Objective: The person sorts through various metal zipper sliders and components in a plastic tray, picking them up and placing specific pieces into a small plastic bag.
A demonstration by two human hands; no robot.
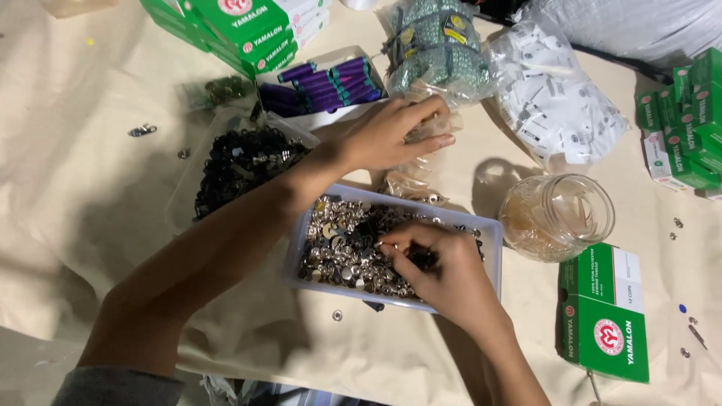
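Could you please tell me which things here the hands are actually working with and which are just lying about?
In use: right hand picking in the tray of metal fasteners; left hand on a clear plastic bag.

Lying about: glass jar, green boxes, purple spools, black pieces.

We see a surface draped in a wrinkled cream cloth (90,188). On it rests a pale rectangular tray (492,248) filled with small silver and dark metal fasteners. Beside the tray stands a clear glass jar (556,216), and nearer us lies a green and white box (605,312). More green boxes (241,30) are stacked at the far edge, others (684,120) at the right. We also find a heap of black metal pieces (241,162), a box of purple spools (323,86), a bag of white tags (560,105) and stray fasteners (141,131) scattered loose.
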